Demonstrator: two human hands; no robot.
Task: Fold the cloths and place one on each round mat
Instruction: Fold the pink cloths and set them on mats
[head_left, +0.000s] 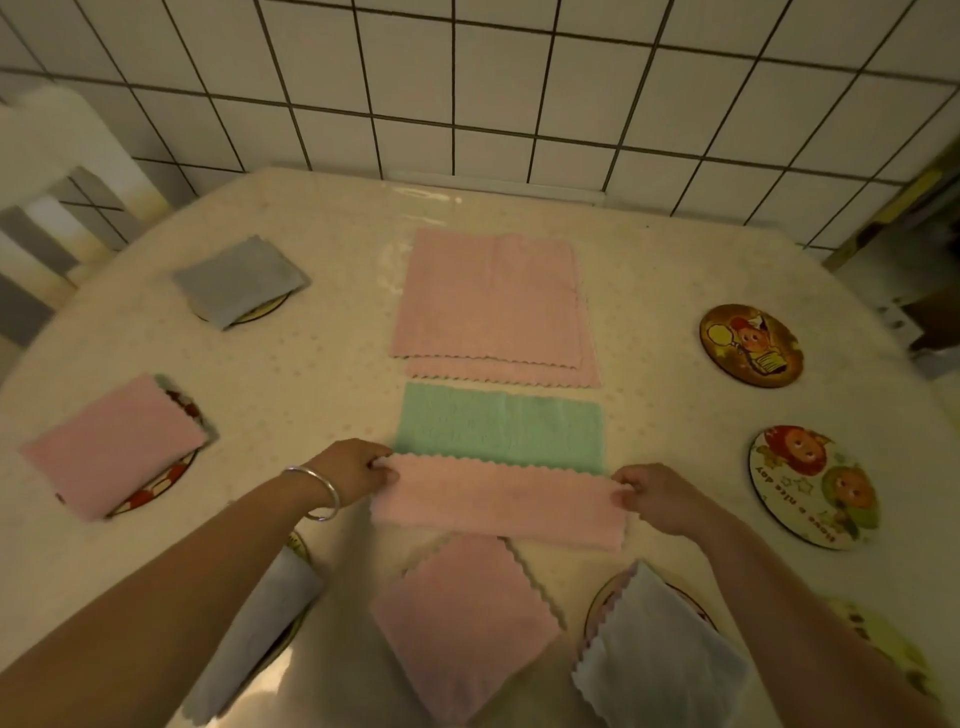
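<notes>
My left hand and my right hand each pinch one end of a pink cloth folded into a long strip, lying over the near edge of a green cloth. Behind it lies a stack of flat pink cloths. A folded pink cloth lies near me. Folded cloths cover mats: grey far left, pink left, grey under my left arm, pale blue near right. Two round picture mats on the right are bare.
The table has a pale dotted cover and stands against a white tiled wall. A white chair back stands at the far left. The table's right edge drops off beyond the bare mats.
</notes>
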